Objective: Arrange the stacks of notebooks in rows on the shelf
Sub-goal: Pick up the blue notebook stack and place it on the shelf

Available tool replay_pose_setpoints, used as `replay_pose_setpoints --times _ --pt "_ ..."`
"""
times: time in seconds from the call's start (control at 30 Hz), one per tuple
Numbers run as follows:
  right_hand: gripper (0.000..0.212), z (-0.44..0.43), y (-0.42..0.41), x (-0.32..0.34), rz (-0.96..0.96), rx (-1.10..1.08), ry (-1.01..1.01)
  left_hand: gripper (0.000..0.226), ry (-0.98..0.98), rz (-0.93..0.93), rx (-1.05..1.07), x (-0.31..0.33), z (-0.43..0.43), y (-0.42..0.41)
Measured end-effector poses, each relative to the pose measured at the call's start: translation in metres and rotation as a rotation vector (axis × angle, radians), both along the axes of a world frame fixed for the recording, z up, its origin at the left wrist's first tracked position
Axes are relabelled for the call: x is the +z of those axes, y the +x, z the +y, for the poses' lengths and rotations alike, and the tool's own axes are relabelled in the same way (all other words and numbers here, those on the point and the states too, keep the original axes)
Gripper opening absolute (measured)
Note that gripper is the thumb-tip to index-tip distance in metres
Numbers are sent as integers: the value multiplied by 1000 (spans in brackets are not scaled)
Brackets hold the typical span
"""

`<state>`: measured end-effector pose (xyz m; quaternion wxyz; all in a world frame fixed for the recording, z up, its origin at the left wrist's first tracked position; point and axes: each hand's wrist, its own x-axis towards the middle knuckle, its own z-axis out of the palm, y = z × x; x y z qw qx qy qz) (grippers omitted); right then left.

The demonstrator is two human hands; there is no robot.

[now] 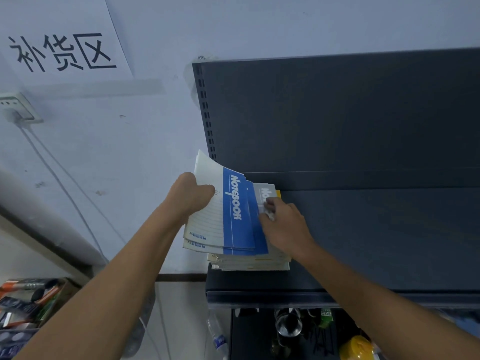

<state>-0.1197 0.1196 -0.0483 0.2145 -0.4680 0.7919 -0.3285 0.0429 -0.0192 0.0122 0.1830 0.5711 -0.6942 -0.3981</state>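
Several blue notebooks (233, 211) are held tilted by left hand (192, 196) at shelf (363, 242) left edge, exposing grey notebook (265, 190) pinched by right hand (283, 224).

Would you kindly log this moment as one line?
left hand: holds blue notebooks | right hand: pinches grey notebook | stack: on shelf

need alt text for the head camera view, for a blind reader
A person's left hand grips a few blue-and-white paper notebooks, held tilted over a pile of notebooks at the left end of a dark grey metal shelf. The right hand touches a grey-covered notebook on that pile; its blurred fingers hide the grip.
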Motion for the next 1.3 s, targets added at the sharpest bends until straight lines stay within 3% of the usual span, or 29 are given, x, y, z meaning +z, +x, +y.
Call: replay_pose_setpoints --times 0.2,0.33,0.47,0.67,0.77,0.9,1.07,1.3 --pt "44 -10 -2 8 -210 -95 -50 13 148 282 -82 6 5 9" --pt "40 -7 -7 10 -428 -214 -230 15 181 351 -131 4 10 9" --pt "42 -3 -13 14 -506 -259 -290 15 153 371 -173 -1 18 -1" --pt "42 -1 -18 20 -505 -274 -275 7 12 292 -158 -5 21 -15" --pt "28 -2 -21 20 -538 -277 -265 5 -21 231 -198 -2 24 -21" --pt "27 6 -29 22 -501 -278 -221 31 -17 -20 -196 -5 29 -47" --pt "11 37 -62 25 -439 -380 -182 32 -167 -195 -287 -14 46 -88" --pt "10 104 -129 27 -385 -521 -173 44 -237 -185 -459 -16 99 -165"
